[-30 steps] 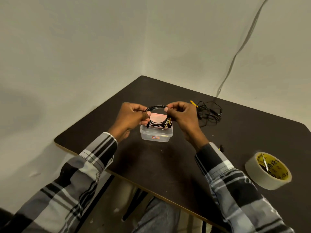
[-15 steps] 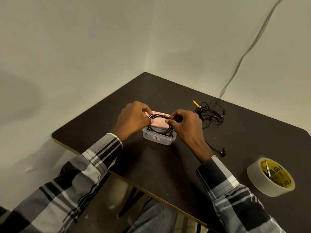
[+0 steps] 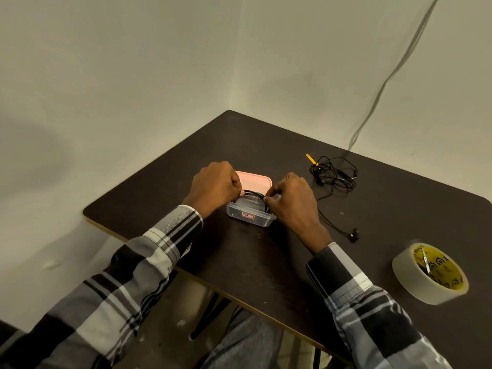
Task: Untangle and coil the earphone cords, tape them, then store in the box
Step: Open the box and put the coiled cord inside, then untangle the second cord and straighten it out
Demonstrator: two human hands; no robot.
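While both hands (image 3: 213,186) pinch coil (image 3: 253,194), box (image 3: 250,217) beneath

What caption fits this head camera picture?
Both hands tuck a coiled earphone cord into the clear box.

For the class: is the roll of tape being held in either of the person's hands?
No: the roll of tape lies on the table to the right, while the left hand and right hand pinch the coiled cord at the box.
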